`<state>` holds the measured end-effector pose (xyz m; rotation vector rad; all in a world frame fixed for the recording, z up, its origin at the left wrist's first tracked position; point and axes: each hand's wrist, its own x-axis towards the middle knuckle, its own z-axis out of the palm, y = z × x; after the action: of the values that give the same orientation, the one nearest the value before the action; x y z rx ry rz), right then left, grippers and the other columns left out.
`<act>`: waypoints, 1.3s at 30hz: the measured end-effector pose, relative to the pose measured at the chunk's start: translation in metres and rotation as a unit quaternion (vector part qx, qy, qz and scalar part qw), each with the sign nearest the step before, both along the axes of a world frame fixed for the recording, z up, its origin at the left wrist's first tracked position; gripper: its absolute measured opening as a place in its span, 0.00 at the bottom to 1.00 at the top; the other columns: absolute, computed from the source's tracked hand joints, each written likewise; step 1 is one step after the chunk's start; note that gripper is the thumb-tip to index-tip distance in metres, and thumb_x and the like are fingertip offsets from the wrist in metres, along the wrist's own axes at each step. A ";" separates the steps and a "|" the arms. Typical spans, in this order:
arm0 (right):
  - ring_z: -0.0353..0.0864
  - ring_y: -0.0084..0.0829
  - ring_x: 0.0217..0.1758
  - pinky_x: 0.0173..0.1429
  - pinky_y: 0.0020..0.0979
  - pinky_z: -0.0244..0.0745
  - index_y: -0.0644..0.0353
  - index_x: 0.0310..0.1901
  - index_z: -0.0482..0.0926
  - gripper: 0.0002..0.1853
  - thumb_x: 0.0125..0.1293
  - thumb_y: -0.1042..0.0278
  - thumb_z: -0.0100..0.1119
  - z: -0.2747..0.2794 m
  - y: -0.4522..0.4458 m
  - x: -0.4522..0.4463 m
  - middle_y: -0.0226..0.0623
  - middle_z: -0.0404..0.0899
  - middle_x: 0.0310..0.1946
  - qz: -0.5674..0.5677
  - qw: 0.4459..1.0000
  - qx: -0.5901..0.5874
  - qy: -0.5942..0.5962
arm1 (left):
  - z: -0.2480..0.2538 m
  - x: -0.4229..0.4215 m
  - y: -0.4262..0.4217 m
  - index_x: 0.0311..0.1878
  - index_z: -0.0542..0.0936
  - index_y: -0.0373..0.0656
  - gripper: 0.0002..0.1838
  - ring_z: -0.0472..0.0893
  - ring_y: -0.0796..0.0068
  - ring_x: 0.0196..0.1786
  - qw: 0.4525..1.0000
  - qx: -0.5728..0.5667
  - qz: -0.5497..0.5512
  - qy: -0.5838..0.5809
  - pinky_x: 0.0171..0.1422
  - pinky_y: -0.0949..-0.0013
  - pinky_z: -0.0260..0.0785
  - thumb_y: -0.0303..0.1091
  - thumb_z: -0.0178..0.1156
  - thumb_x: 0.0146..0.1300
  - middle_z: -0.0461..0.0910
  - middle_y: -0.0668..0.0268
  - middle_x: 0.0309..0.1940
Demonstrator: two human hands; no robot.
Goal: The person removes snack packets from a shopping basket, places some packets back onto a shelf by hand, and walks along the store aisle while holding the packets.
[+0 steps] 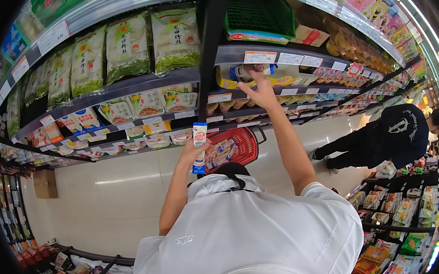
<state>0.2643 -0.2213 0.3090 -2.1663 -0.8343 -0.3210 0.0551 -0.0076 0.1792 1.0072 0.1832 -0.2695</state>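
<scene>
My left hand (194, 153) is closed around a long, narrow blue-and-white packet (199, 134), held upright above the red shopping basket (250, 149). Several similar small packets (224, 153) lie inside that basket. My right hand (262, 91) reaches into a yellow-edged display box (287, 78) on the shelf. Its thumb is spread away from the fingers, which are at a blue-and-white packet (239, 73) in the box. The fingertips are partly hidden among the goods there.
Shelves ahead carry bags of vermicelli noodles (177, 40), bowl noodles (146, 104) and a green crate (260, 18). A person in dark clothes (402, 132) bends at the right of the aisle. A cardboard box (45, 183) stands on the floor at left. Racks of packaged food (403, 211) line the near side.
</scene>
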 end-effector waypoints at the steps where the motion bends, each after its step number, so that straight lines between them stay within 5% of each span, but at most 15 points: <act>1: 0.75 0.54 0.54 0.58 0.41 0.68 0.75 0.54 0.72 0.35 0.58 0.48 0.63 0.004 0.003 0.000 0.61 0.76 0.48 -0.006 1.000 -0.023 0.017 | 0.000 -0.001 0.001 0.44 0.74 0.36 0.09 0.82 0.68 0.28 1.000 0.005 0.002 -0.002 0.32 0.70 0.74 0.28 0.59 0.63 0.82 0.50 0.35; 9: 0.75 0.55 0.53 0.57 0.42 0.69 0.69 0.55 0.72 0.37 0.58 0.41 0.58 0.001 0.023 0.025 0.61 0.77 0.45 0.000 0.995 -0.095 -0.010 | -0.006 -0.005 0.006 0.45 0.74 0.35 0.11 0.82 0.68 0.29 1.000 -0.003 0.013 -0.007 0.33 0.71 0.74 0.28 0.60 0.62 0.82 0.50 0.35; 11: 0.75 0.55 0.54 0.58 0.42 0.69 0.65 0.54 0.74 0.37 0.58 0.36 0.56 0.008 0.025 0.029 0.60 0.77 0.46 0.010 0.981 -0.171 0.092 | -0.005 -0.005 0.008 0.45 0.73 0.35 0.11 0.82 0.67 0.30 1.000 -0.007 0.012 0.005 0.33 0.71 0.74 0.28 0.61 0.62 0.82 0.50 0.35; 14: 0.75 0.56 0.53 0.58 0.42 0.69 0.64 0.53 0.74 0.38 0.57 0.33 0.54 -0.002 0.027 0.042 0.59 0.77 0.47 0.016 0.978 -0.192 0.075 | -0.002 -0.006 0.009 0.45 0.73 0.35 0.11 0.82 0.67 0.30 1.000 0.008 0.012 -0.002 0.34 0.70 0.74 0.28 0.61 0.61 0.82 0.50 0.35; 29: 0.72 0.55 0.58 0.62 0.44 0.65 0.69 0.49 0.76 0.40 0.57 0.32 0.54 -0.018 0.028 0.063 0.63 0.73 0.52 0.040 0.978 -0.200 -0.051 | -0.014 -0.007 0.012 0.44 0.74 0.37 0.11 0.81 0.74 0.28 1.000 0.026 0.017 -0.006 0.30 0.73 0.72 0.32 0.61 0.63 0.83 0.55 0.35; 39: 0.70 0.56 0.59 0.63 0.45 0.64 0.68 0.55 0.72 0.42 0.57 0.32 0.53 0.008 0.026 0.059 0.60 0.71 0.54 0.021 0.955 -0.294 0.027 | -0.007 -0.005 0.011 0.44 0.75 0.37 0.12 0.82 0.70 0.28 0.999 0.031 0.013 0.013 0.31 0.73 0.72 0.33 0.62 0.62 0.83 0.54 0.34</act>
<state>0.3229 -0.1949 0.3166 -2.6826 -1.0387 0.0197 0.0505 0.0036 0.1721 1.0617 0.2297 -0.2544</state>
